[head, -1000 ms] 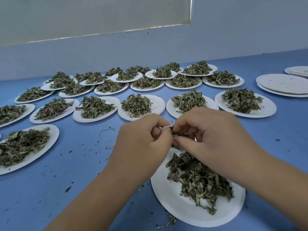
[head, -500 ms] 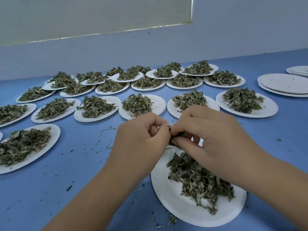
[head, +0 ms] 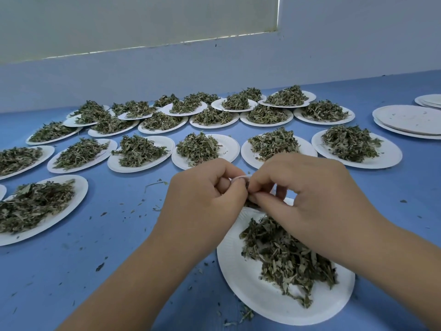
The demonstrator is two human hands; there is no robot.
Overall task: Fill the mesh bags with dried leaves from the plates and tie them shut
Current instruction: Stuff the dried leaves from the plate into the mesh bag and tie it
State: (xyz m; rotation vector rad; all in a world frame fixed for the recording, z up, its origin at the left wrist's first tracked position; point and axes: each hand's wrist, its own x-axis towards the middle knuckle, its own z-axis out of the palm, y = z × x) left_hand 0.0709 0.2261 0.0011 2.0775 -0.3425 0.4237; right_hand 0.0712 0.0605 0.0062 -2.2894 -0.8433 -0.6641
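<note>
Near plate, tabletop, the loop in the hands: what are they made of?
Near plate: likely paper, matte white, crimped rim. Tabletop: smooth blue, faint sheen; laminate or paint, cannot tell. Loop: thin, white, cord or elastic; too small to tell.

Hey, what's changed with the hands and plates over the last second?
Very little. The left hand and right hand edged slightly upward, still pinching a small dark bundle between them; its thin white loop shows more clearly. Nothing was picked up or let go. The near plate, its dried leaves and the other plates stayed put.
</note>
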